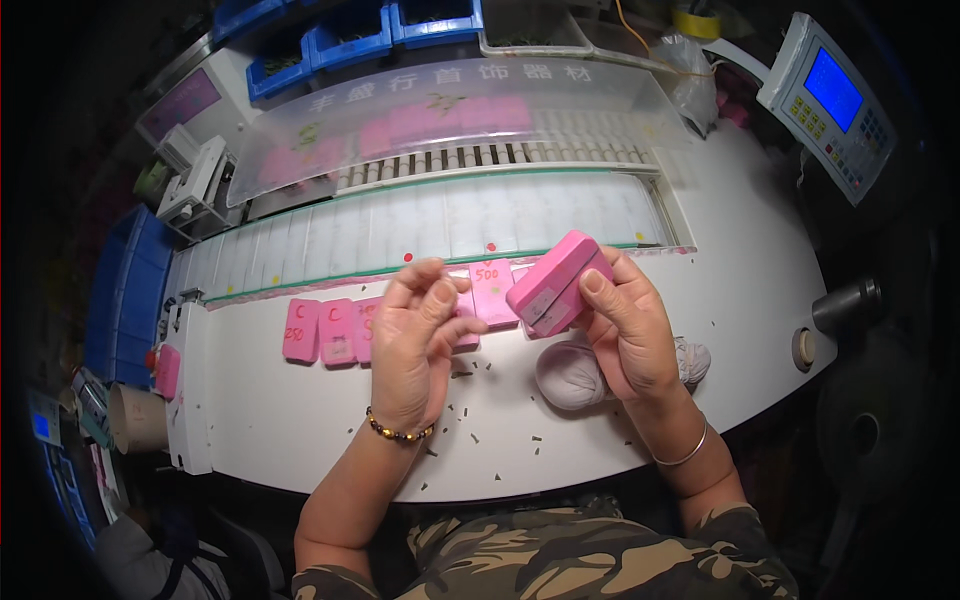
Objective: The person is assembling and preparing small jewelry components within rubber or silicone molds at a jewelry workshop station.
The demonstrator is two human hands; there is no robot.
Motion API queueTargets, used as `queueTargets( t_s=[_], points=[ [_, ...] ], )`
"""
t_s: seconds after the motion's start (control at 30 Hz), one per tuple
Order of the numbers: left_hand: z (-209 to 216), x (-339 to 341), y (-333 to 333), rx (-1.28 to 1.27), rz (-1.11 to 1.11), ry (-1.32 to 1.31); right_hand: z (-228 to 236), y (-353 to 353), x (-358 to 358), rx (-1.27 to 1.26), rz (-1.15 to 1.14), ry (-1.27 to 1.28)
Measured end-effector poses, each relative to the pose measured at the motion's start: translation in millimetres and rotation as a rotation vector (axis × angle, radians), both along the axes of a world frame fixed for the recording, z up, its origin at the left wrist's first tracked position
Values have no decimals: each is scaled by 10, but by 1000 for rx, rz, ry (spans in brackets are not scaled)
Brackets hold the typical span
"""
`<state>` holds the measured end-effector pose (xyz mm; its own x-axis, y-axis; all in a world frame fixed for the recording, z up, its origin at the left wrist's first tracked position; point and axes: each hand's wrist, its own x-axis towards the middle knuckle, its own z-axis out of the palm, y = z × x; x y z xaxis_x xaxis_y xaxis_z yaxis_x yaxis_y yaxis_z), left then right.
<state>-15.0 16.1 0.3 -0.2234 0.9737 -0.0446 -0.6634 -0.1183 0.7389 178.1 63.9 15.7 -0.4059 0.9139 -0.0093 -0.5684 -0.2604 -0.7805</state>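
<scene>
A pink rectangular box point(556, 283) is grasped in the right hand point(625, 335), held tilted above the white tabletop point(300, 420), with the thumb pressed on its near face and the fingers wrapped behind it. The left hand point(415, 340) is held at nine o'clock from the box, just beside it, with its fingers curled loosely inward and the thumb and forefinger pinched together; whether something small is held between them cannot be told. A beaded bracelet is worn on the left wrist, a thin metal bangle on the right.

On the tabletop, a row of flat pink boxes point(325, 332) lies along the edge of a white conveyor belt point(420, 225) at twelve o'clock from the hands. At least five are counted, some partly hidden by the left hand. One more pink box point(167, 370) lies apart at the far nine o'clock edge.

A small grey cloth pouch point(570, 378) rests on the tabletop under the right hand. Small dark scraps point(470, 425) are scattered about it.

Blue storage bins point(350, 40) are ranged at twelve o'clock beyond a clear plastic cover point(450, 120); their contents cannot be made out. A control panel with a blue screen point(830, 100) stands at two o'clock.
</scene>
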Motion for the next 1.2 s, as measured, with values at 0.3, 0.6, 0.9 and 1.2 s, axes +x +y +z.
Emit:
queueTargets(
  t_s=[0.3, 0.6, 0.9, 1.2],
  points=[
    [60, 182, -76, 537, 368, 1505, -30, -125, -199, 241, -63, -277],
    [51, -1043, 320, -58, 374, 1492, 175, 27, 170, 413, 69, -515],
    [-341, -2091, 616, -182, 556, 1866, 229, 443, 1002, 646, 35, -1334],
    [-18, -1375, 378, 42, 559, 2030, -127, 565, 970, 965, 172, -1374]
  ],
)
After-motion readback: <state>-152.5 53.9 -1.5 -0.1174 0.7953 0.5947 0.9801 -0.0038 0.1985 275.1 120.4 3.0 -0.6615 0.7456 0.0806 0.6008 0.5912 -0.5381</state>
